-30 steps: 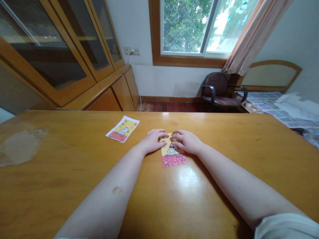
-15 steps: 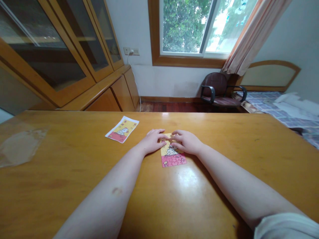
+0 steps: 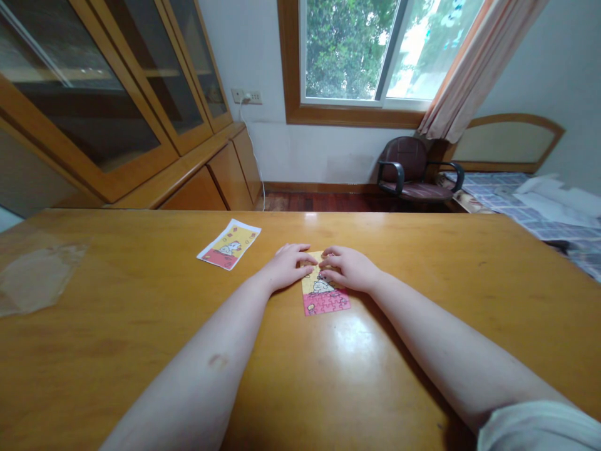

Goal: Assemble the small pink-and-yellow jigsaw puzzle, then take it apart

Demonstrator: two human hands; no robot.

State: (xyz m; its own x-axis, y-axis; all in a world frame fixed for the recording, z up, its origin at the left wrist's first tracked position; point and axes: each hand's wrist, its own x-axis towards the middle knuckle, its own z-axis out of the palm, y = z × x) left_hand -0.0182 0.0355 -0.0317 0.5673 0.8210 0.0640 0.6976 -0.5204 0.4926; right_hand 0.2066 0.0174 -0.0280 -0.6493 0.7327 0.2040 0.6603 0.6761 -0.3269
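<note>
A small yellow and pink jigsaw puzzle [image 3: 323, 299] with a cartoon figure lies on the wooden table [image 3: 141, 326] in front of me. My left hand [image 3: 288, 264] rests at its upper left corner, fingers stretched out flat and touching the puzzle's top edge. My right hand [image 3: 350, 267] lies on its upper right part, fingers slightly curled and pressing down on the pieces. The fingertips of both hands nearly meet over the top of the puzzle. A printed card [image 3: 229, 243] with the same picture lies to the left, out of reach of my left hand.
A clear plastic bag [image 3: 35, 275] lies at the table's left edge. Beyond the table stand wooden glass-door cabinets [image 3: 117, 106], a dark office chair [image 3: 413, 169] under the window, and a bed [image 3: 539, 200] at the right.
Both hands have stayed on the puzzle's top; the fingertips have closed in slightly towards each other. The view has shifted a little.
</note>
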